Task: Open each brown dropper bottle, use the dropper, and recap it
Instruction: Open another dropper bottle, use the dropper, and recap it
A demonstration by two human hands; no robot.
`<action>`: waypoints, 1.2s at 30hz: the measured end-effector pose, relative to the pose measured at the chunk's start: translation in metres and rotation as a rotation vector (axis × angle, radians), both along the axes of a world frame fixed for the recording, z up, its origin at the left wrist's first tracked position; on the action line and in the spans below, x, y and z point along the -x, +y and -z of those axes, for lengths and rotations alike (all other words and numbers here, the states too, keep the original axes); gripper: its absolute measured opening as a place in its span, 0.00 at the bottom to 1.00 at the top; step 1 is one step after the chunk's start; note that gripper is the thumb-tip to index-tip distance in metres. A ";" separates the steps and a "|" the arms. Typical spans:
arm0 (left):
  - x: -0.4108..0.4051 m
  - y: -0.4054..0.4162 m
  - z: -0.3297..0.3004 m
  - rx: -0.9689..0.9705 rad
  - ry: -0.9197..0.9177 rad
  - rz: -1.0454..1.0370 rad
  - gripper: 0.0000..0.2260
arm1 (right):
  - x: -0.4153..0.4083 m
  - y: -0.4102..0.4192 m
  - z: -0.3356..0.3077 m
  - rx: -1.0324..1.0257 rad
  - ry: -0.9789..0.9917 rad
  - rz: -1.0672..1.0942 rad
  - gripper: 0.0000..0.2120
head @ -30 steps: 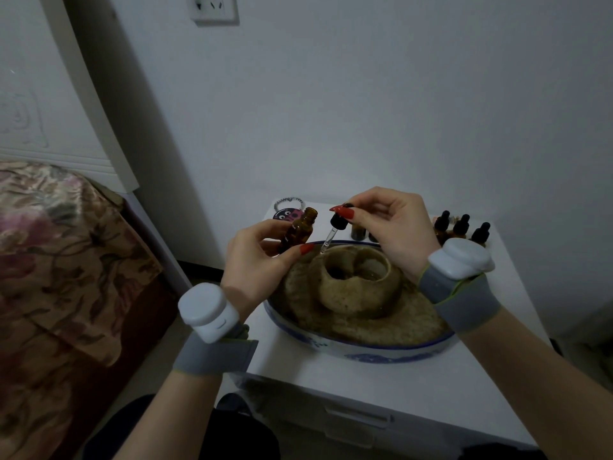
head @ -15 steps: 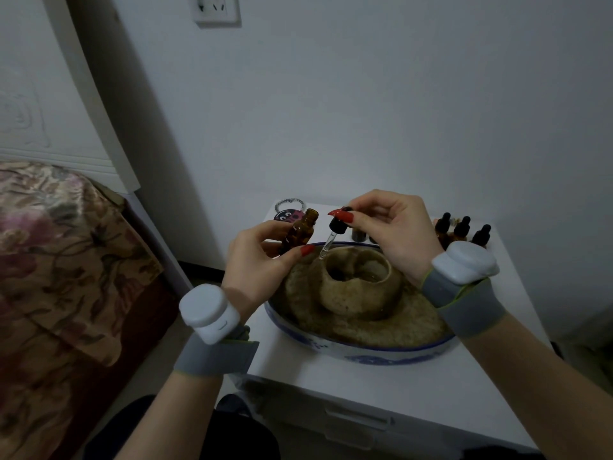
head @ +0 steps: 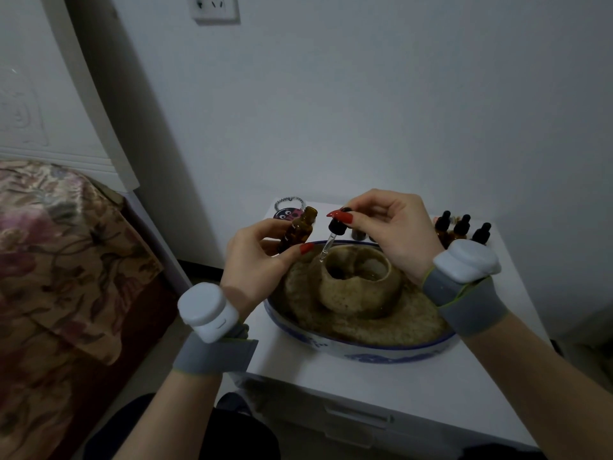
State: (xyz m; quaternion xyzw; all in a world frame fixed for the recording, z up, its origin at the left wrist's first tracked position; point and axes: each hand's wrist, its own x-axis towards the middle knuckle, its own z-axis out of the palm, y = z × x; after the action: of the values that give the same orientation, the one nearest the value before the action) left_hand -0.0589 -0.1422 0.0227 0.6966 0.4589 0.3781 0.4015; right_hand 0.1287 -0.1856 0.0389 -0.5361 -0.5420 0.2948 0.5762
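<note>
Brown bottle (head: 297, 230) in left hand (head: 255, 263); dropper (head: 331, 239) pinched by right hand (head: 391, 227).

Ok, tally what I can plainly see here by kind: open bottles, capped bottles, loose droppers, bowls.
Open bottle: 1
Capped bottles: 3
Dropper: 1
Bowl: 1
Total: 6, plus a half-hidden bottle behind the right hand.
</note>
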 end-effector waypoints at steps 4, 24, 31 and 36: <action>0.001 0.000 0.000 -0.002 0.005 -0.001 0.15 | -0.001 0.000 0.001 -0.002 -0.008 0.007 0.03; 0.001 0.001 0.001 0.001 0.012 -0.006 0.15 | 0.000 -0.001 -0.001 -0.006 -0.015 -0.001 0.04; 0.000 0.001 0.000 0.001 0.010 -0.009 0.15 | 0.000 -0.002 -0.001 0.003 -0.022 0.004 0.04; 0.000 0.000 0.000 0.000 0.010 -0.008 0.15 | -0.001 -0.002 -0.002 -0.002 -0.027 -0.006 0.04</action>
State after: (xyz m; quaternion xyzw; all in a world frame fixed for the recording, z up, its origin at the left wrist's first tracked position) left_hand -0.0593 -0.1418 0.0230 0.6966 0.4638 0.3761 0.3977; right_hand 0.1296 -0.1877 0.0406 -0.5380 -0.5516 0.2887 0.5683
